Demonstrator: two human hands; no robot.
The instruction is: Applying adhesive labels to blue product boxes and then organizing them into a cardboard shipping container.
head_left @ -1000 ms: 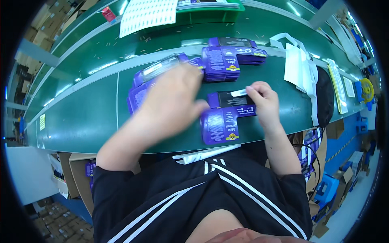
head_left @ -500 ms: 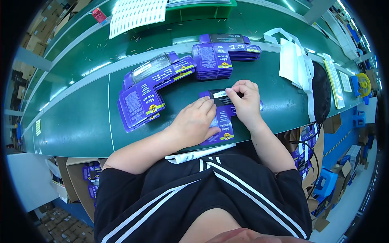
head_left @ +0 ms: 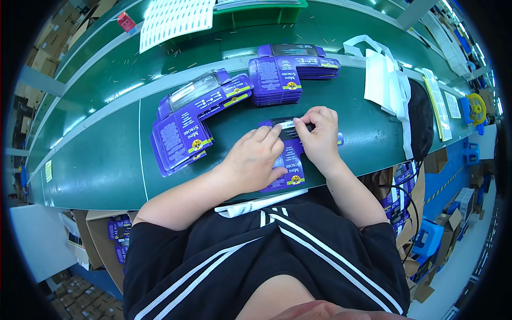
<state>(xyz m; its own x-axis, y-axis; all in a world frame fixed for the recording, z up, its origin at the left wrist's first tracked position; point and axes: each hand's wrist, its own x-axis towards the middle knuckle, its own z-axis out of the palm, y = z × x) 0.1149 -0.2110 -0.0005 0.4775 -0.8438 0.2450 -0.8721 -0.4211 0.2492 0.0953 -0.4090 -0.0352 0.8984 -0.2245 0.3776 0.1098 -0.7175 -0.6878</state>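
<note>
A flattened purple carton (head_left: pixel 289 162) with a black panel and yellow marks lies on the green workbench in front of me. My left hand (head_left: pixel 255 159) rests on its left part, fingers stretched out, index tip at a small white label (head_left: pixel 287 125) on the black panel. My right hand (head_left: pixel 319 134) is over the panel's right part, thumb and fingertips drawn together beside the label. What those fingers pinch, if anything, is hidden. Beyond my hands lie a left stack of flat purple cartons (head_left: pixel 178 130) and a taller far stack (head_left: pixel 274 80).
A sheet of white labels (head_left: pixel 176 24) hangs over the edge of a green bin (head_left: pixel 261 16) at the back. To the right lie a white bag (head_left: pixel 381 80), a black bag (head_left: pixel 421 120) and yellow-edged sheets (head_left: pixel 437 106). Boxes of purple cartons (head_left: pixel 118 234) stand below the bench.
My left fingertips have come onto the label's left end, and my right thumb has moved slightly down and left along it. The whole view has shifted a little.
</note>
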